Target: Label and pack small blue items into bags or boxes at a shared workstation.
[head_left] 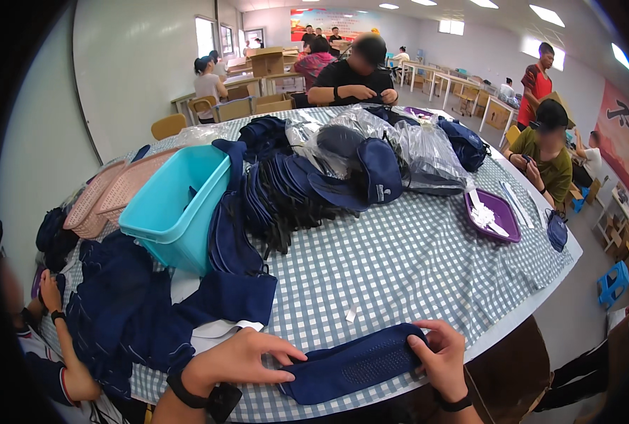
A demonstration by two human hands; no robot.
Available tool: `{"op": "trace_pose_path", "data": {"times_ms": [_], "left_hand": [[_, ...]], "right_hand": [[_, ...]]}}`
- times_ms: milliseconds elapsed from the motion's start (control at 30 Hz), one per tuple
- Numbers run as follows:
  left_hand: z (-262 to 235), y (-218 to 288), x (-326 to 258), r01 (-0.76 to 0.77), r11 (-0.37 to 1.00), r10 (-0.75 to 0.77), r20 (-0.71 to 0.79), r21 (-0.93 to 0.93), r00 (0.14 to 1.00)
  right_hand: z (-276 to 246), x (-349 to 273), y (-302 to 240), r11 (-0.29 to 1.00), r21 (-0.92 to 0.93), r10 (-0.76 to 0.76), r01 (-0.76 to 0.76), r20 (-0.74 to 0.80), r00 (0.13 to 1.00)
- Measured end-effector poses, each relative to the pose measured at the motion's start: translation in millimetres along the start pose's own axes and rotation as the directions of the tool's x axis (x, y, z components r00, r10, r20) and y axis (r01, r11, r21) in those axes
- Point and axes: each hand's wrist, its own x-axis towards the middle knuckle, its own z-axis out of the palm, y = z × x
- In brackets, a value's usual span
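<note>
Find the navy fabric band [357, 364] at the near edge of the checked table [399, 261], spanning from left hand [240, 360] to right hand [445, 357]. Pinched at the left end between thumb and fingers of the left hand; gripped at the right end under the right thumb, with the other fingers curled behind. Could slip or skew if released at one end first, or crease if pulled unevenly. Might also get mixed in with the heap of navy cloth [120, 304] to the left (much the same colour, and near), or catch the loose white scrap [351, 314] just beyond if swept outward. Looks long, soft and folded along its length, plain toward the left, with a patch of tiny dots on the right half. Cannot tell whether resting on the table underneath or raised just clear.
</note>
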Motion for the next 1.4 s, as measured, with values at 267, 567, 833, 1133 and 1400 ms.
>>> {"op": "trace_pose_path", "data": {"times_ms": [267, 567, 833, 1133, 1400], "left_hand": [[0.9, -5.7, 2.3, 0.073, 0.997, -0.073, 0.002, -0.015, 0.997], [-2.0, -17.9, 2.9, 0.127, 0.973, -0.111, 0.092, -0.193, 0.99], [-4.2, -13.3, 3.9, 0.08, 0.992, -0.068, 0.117, -0.101, 0.991], [-1.4, -10.3, 4.9, 0.036, 0.991, -0.023, 0.104, -0.127, 0.994], [-4.2, -20.5, 5.3, -0.048, 0.985, 0.062, 0.082, -0.163, 0.995]], "right_hand": [[-3.6, 0.4, 6.5, 0.998, -0.054, -0.041, 0.042, 0.024, 0.999], [-2.4, -0.1, 5.2, 0.998, -0.044, -0.05, 0.052, 0.025, 0.998], [-1.6, -0.8, 2.7, 0.998, -0.036, -0.042, 0.043, 0.025, 0.999], [-4.6, -1.3, 3.6, 0.998, -0.033, -0.061, 0.062, 0.032, 0.998], [-4.0, -0.8, 6.6, 0.998, -0.026, -0.06, 0.061, 0.021, 0.998]]}}
